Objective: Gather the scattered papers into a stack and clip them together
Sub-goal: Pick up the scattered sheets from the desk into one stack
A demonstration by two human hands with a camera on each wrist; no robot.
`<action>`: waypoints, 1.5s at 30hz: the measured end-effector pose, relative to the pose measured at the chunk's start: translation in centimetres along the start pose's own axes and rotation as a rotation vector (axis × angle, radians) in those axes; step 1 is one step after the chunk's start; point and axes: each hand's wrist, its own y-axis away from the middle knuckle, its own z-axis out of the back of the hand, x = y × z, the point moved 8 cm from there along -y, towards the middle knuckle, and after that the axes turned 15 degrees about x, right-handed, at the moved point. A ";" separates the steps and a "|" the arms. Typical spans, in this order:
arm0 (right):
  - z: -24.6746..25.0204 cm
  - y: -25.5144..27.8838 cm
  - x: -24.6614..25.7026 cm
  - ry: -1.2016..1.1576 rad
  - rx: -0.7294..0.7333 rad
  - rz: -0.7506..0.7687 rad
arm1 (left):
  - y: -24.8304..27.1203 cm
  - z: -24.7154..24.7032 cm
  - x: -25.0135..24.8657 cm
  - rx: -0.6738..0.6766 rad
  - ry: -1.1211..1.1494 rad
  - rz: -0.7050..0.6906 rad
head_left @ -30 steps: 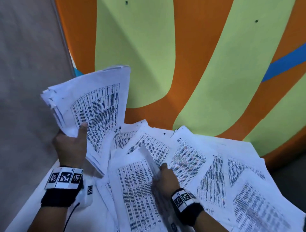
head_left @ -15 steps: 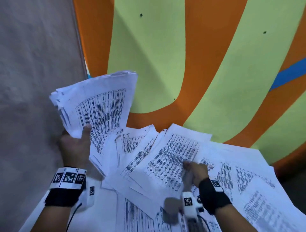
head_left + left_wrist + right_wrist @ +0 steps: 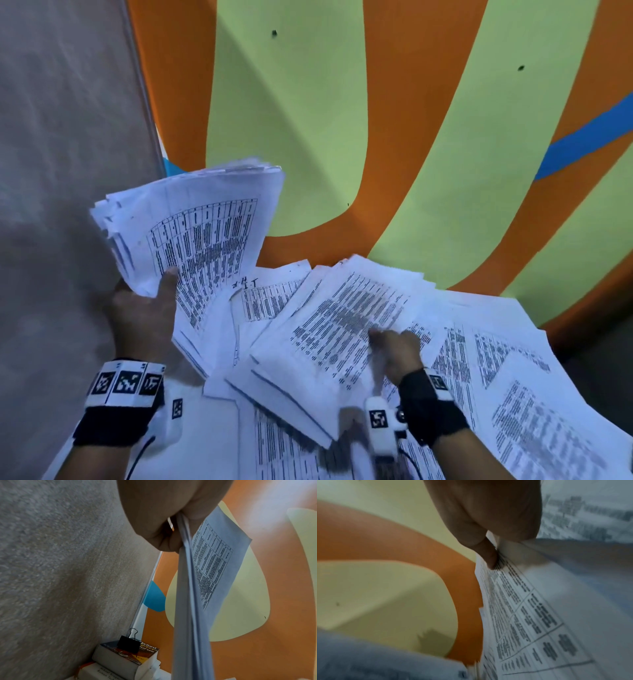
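My left hand (image 3: 144, 308) grips a thick fanned stack of printed papers (image 3: 191, 236) raised above the table's left side, thumb on the top sheet; the left wrist view shows the stack (image 3: 192, 588) edge-on below that hand (image 3: 164, 524). My right hand (image 3: 394, 346) pinches a few printed sheets (image 3: 339, 318) lifted off the pile at the middle, tilted up toward the left stack; in the right wrist view the thumb (image 3: 488, 553) presses on those sheets (image 3: 522, 615). More loose papers (image 3: 513, 394) lie scattered over the table. A black binder clip (image 3: 128, 643) sits on a book.
A stack of books (image 3: 126, 658), the top one an Oxford thesaurus, stands at the table's far left corner by the grey wall (image 3: 61, 171). Behind the table is an orange, green and blue painted wall (image 3: 376, 137). The white table (image 3: 205, 445) shows at the near left.
My right hand has picked up a few sheets from the middle pile and lifted them up and left toward the stack in my left hand. The left hand has kept its grip.
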 end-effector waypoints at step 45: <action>12.3 3.7 11.4 -0.379 0.471 0.371 | 2.6 -17.9 -1.8 0.745 0.231 0.190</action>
